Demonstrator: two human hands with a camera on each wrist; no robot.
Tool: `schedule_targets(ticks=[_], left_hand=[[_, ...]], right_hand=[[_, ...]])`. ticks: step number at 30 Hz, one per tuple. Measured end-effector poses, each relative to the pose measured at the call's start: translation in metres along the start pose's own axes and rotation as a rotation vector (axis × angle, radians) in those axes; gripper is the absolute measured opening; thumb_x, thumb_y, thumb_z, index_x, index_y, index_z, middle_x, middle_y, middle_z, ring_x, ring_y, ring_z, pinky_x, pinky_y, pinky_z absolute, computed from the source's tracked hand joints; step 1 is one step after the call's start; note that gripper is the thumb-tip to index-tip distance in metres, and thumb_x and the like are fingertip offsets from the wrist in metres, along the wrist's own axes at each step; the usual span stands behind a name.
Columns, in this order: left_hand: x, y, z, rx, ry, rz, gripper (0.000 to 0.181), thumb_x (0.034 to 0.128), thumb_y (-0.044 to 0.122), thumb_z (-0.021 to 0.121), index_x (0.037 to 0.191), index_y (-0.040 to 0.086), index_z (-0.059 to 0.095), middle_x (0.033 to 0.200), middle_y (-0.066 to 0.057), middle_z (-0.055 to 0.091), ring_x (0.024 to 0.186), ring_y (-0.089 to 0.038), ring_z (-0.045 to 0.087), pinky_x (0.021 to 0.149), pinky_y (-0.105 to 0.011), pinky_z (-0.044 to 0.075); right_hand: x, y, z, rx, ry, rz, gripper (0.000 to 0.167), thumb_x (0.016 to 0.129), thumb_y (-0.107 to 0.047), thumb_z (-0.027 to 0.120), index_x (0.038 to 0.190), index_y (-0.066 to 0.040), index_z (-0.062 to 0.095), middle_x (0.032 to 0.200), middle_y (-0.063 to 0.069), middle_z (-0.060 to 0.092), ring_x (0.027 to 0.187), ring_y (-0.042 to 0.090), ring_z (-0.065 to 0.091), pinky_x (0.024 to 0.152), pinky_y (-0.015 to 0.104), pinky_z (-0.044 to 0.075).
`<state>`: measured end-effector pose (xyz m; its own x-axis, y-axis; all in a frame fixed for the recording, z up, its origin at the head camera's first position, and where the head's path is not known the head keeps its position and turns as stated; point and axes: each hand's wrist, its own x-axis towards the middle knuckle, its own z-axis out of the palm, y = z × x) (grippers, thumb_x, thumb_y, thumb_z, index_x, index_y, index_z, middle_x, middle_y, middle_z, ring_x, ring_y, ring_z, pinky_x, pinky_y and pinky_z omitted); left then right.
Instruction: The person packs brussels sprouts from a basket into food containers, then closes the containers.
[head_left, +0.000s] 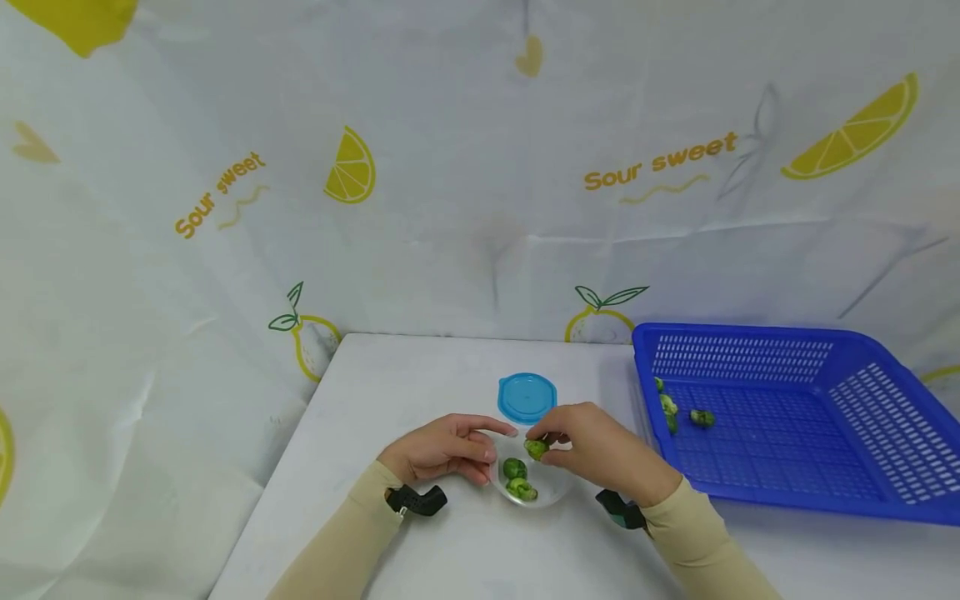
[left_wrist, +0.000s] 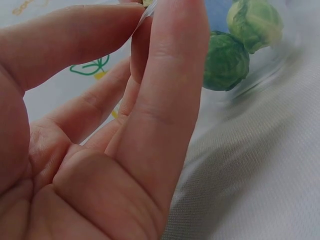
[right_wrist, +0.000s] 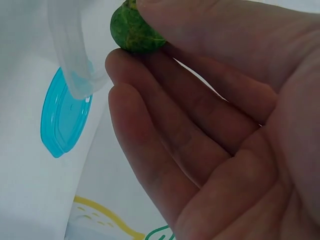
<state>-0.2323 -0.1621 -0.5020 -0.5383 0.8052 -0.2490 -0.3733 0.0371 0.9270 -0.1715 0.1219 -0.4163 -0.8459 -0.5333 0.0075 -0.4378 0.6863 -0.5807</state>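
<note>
A clear round bowl (head_left: 550,495) stands on the white table with Brussels sprouts (head_left: 514,468) lying inside it. My left hand (head_left: 448,447) grips the bowl's left rim; in the left wrist view the thumb and a finger pinch its clear edge. Over the bowl's far right side, my right hand (head_left: 600,443) holds another Brussels sprout (right_wrist: 134,27) between thumb and fingertips. Just behind the bowl lies a round blue lid (head_left: 527,397), also visible in the right wrist view.
To the right sits a large blue plastic basket (head_left: 772,450) with slotted walls. Several Brussels sprouts (head_left: 702,418) lie at its left end. A white curtain (head_left: 465,167) printed with lemons hangs behind the table (head_left: 405,367).
</note>
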Motion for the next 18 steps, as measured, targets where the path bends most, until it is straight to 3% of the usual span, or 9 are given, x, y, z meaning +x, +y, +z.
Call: schedule_targets(ticks=[5, 18], left_hand=[[0.000, 0.000, 0.000, -0.005, -0.008, 0.000, 0.056, 0.1022, 0.002, 0.069, 0.157, 0.003, 0.053, 0.096, -0.002, 0.076, 0.083, -0.013, 0.079, 0.081, -0.029, 0.069], [0.000, -0.001, -0.002, -0.005, 0.004, -0.009, 0.055, 0.1020, 0.006, 0.070, 0.155, 0.007, 0.056, 0.095, -0.002, 0.076, 0.082, -0.014, 0.079, 0.081, -0.029, 0.069]], right_hand=[[0.001, -0.003, 0.005, -0.036, -0.015, 0.004, 0.023, 0.092, -0.007, 0.085, 0.114, -0.011, 0.082, 0.103, -0.007, 0.079, 0.097, 0.017, 0.074, 0.087, 0.034, 0.066], [0.003, -0.017, 0.017, -0.229, 0.007, -0.027, 0.024, 0.089, -0.006, 0.088, 0.112, -0.009, 0.083, 0.104, 0.000, 0.079, 0.096, 0.018, 0.075, 0.085, 0.038, 0.067]])
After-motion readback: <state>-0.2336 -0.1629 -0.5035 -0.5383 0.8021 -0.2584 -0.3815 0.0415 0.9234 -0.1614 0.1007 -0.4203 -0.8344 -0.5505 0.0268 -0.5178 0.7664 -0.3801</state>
